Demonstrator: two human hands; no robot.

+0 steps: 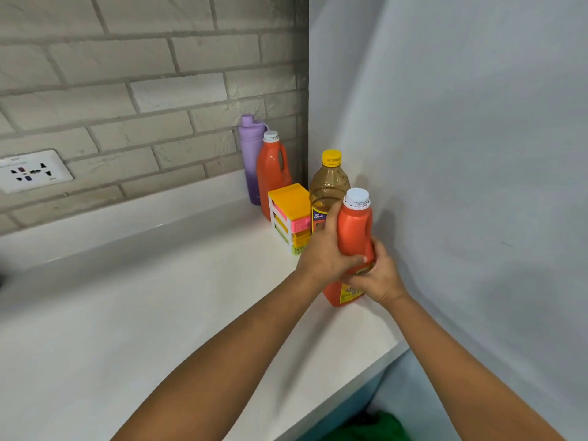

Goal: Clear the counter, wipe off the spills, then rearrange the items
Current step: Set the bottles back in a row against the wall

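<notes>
An orange bottle (354, 230) with a white cap and a side handle stands on the white counter (159, 313) near the right wall. My left hand (324, 253) grips its left side, thumb across the front. My right hand (378, 278) holds its lower right side over the yellow label. Behind it stand an amber bottle (327, 186) with a yellow cap, a small yellow-topped drawer box (291, 214), a second orange bottle (272, 176) and a purple flask (249, 154) in the corner.
A brick-tile backsplash (143, 90) with a wall socket (31, 170) runs along the back. A plain grey wall (477, 154) closes the right side. The counter's front edge (350, 386) drops off at lower right, with something green (372, 428) below.
</notes>
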